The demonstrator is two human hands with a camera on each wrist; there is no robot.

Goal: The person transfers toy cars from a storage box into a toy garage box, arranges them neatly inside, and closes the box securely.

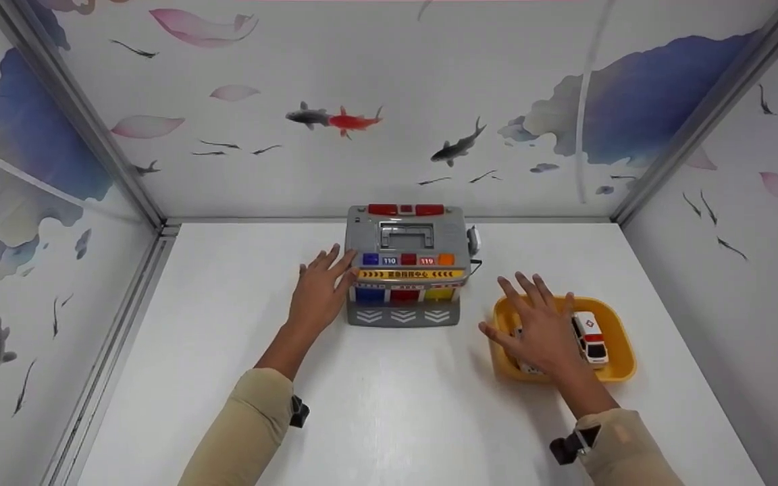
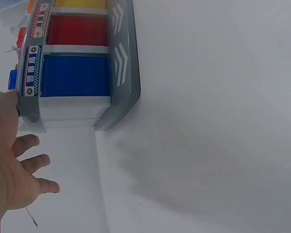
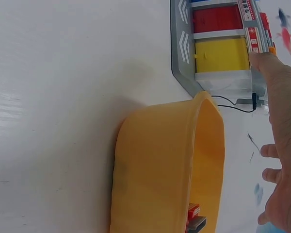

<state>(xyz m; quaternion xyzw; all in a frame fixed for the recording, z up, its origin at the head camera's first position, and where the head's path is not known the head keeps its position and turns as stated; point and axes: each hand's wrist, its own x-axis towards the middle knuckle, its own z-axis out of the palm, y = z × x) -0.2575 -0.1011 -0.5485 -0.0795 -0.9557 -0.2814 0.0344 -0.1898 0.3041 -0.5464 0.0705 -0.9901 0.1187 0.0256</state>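
A grey toy garage (image 1: 404, 236) with red lights on its roof and blue, red and yellow doors stands at the back middle of the table. My left hand (image 1: 321, 290) is at its left side, fingers spread and thumb right at its front edge. In the left wrist view that hand (image 2: 12, 160) lies beside the blue door (image 2: 75, 75). My right hand (image 1: 541, 331) is spread over a yellow plastic bin (image 1: 622, 344), holding nothing. Inside the bin sits a white toy ambulance (image 1: 589, 334) with a red stripe; other toy vehicles are partly hidden under the hand.
The white table (image 1: 375, 398) is enclosed by printed panels with fish and petals, the back wall (image 1: 402, 162) close behind the garage. A black cord (image 3: 233, 106) and a small handset (image 1: 474, 240) stick out on the garage's right side.
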